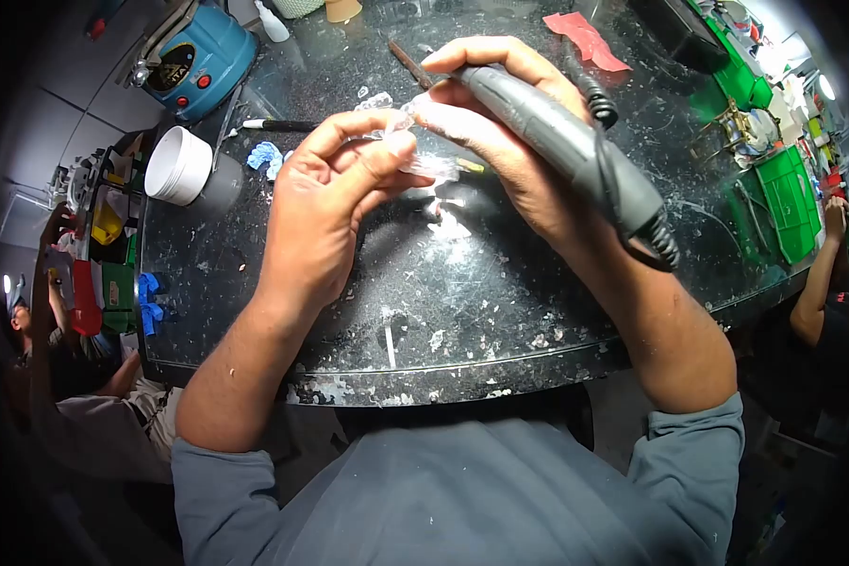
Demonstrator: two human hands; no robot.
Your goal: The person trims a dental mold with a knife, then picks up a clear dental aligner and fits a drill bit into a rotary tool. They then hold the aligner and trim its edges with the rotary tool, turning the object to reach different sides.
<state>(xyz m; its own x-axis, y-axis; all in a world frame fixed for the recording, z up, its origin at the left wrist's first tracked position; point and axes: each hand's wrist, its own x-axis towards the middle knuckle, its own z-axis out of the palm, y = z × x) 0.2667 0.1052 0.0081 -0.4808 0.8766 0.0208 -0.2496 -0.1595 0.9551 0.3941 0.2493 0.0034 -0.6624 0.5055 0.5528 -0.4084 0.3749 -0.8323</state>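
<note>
Left hand (325,193) pinched clear plastic piece (431,168) beside right hand (491,139), which was closed round grey corded handpiece (547,121), tip hidden, both above surface (500,307); working step judged underway, steady bracing called for.

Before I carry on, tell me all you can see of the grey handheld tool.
The grey handheld tool has a long, rounded body that looks like smooth, slightly shiny plastic, apparently scuffed. It slants above the black table, its rear end towards the person's right forearm. The right hand grips its front part, and the fingers hide the working tip. A thin dark cable lies against the rear part, and a black coiled cord hangs at that end. Whether it is running cannot be told.
</note>
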